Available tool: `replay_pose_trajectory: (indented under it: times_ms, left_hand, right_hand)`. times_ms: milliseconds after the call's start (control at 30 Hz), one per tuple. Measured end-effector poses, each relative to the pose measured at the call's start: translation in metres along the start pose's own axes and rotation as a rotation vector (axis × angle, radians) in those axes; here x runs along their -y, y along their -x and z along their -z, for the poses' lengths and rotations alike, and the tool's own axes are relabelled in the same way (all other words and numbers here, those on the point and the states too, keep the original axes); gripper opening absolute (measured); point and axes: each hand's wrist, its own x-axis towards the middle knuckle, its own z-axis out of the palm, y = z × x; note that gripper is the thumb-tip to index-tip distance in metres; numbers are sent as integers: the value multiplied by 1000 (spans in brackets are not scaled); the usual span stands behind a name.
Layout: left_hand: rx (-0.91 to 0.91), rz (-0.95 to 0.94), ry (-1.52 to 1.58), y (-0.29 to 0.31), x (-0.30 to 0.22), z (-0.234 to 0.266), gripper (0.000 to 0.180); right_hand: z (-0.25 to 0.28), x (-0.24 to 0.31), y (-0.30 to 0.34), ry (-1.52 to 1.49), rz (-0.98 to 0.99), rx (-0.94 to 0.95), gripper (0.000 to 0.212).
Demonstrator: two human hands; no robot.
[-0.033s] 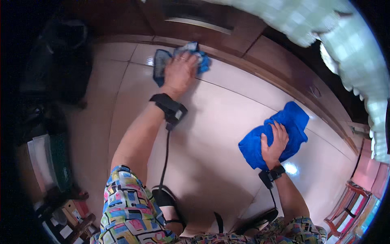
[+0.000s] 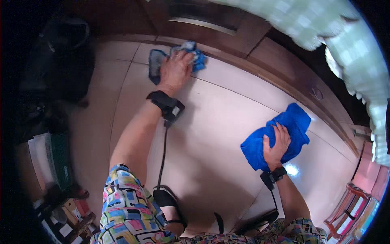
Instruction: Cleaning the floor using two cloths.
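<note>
At the upper left, my left hand presses a crumpled blue and grey cloth onto the tiled floor, close to the base of the cabinet. Its fingers curl over the bunched part of the cloth; their tips are partly lost in the folds. Off to the right, my right hand lies on a bright blue cloth, fingers stretched out and thumb apart. This cloth is spread in loose folds on the floor. A black band with a small box and a cable sits on each wrist.
Dark wooden cabinets run along the far side. A green and white checked cloth hangs at the upper right. A black bag and folders stand left. A wooden rack is at the lower right. My shoes are below.
My left hand has slid a little to the left along the floor with the blue and grey cloth. The right hand stays in place on the bright blue cloth.
</note>
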Motion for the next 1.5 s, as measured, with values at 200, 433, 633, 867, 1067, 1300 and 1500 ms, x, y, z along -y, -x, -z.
replay_pose_trajectory:
  times_ms: [200, 433, 633, 867, 1067, 1300, 1500]
  left_hand:
    - [-126, 190, -51, 0, 102, -8, 39]
    - [-138, 438, -191, 15, 241, -2, 41]
    - [-231, 178, -85, -3, 158, -5, 44]
    - [-85, 460, -259, -20, 353, -29, 42]
    - [-12, 470, -373, -38, 365, -16, 43]
    - [-23, 249, -648, -12, 513, -92, 36]
    - [-83, 656, -152, -48, 501, -107, 38]
  right_hand:
    - [-2, -3, 3, -4, 31, -5, 45]
    - [-5, 2, 2, 22, 16, 42, 46]
    - [-6, -9, 7, 40, 5, 35, 45]
    - [-9, -10, 5, 33, 9, 89, 46]
    - [-6, -11, 7, 100, 41, 36, 47]
    - [-6, 1, -2, 160, 93, 59, 48]
    - [7, 8, 3, 197, 60, 70, 46]
